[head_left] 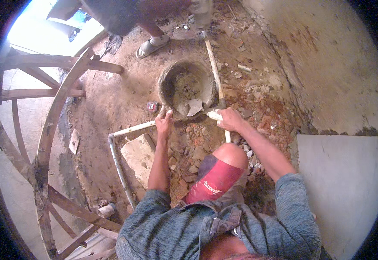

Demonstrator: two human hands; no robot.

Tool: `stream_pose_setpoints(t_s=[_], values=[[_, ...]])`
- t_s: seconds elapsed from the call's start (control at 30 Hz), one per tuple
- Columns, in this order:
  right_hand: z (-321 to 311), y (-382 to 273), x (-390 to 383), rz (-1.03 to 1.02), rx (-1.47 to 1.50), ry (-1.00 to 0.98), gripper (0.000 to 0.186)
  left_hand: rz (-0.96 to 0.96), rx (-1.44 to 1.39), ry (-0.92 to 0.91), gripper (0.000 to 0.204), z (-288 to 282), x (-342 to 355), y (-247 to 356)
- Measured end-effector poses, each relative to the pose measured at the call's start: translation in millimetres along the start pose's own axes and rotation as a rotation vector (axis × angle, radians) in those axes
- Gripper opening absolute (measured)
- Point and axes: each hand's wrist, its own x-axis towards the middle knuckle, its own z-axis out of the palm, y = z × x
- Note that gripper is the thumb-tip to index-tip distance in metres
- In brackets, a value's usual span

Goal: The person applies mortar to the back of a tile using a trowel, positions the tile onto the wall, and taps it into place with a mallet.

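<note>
A round tub (209,78) caked with grey mortar sits on the dirt floor ahead of me. Lumpy mortar (185,85) lies in it. My left hand (163,122) is closed on the tub's near left rim, its thumb raised along the edge. In my right hand (231,119) is the pale handle of a trowel, with fingers wrapped round it. The trowel blade (194,106), smeared with mortar, rests inside the tub at its near side. A small red-and-black tape measure (152,106) lies on the floor just left of the tub.
A white pipe (213,60) runs past the tub's right side; a bent pipe (119,162) frames a pale slab (139,157). Curved wooden framing (52,117) stands left. Rubble (265,115) lies right, before a wall (327,56). Another person's sandalled foot (153,45) is beyond the tub.
</note>
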Motion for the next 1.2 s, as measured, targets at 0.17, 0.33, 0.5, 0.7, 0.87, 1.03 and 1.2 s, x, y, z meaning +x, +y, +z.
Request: stream_pose_setpoints(t_s=[0.17, 0.33, 0.5, 0.7, 0.87, 1.03, 1.2], values=[[20, -23, -2, 0.091, 0.178, 0.066, 0.041, 0.093, 0.073, 0.02, 0.05, 6, -10, -7], [42, -49, -5, 0.14, 0.34, 0.205, 0.047, 0.006, -0.095, 0.036, 0.051, -3, -9, -6], [-5, -72, -24, 0.157, 0.408, 0.329, 0.049, 0.027, 0.009, 0.101, 0.044, -43, 3, -19], [-59, -16, -101, -0.127, 0.244, 0.609, 0.042, -0.051, 0.622, 0.237, 0.032, -10, -17, -13], [-149, -50, -217, 0.263, 0.282, 0.629, 0.04, 0.232, 0.669, 0.425, 0.04, 80, -23, 83], [-158, -65, -349, 0.311, 0.088, 1.066, 0.043, 0.579, 0.499, -0.327, 0.041, 281, -87, 196], [-138, -103, -447, 0.671, 0.124, 1.28, 0.052, 0.897, 0.152, -0.857, 0.036, 439, -156, 233]])
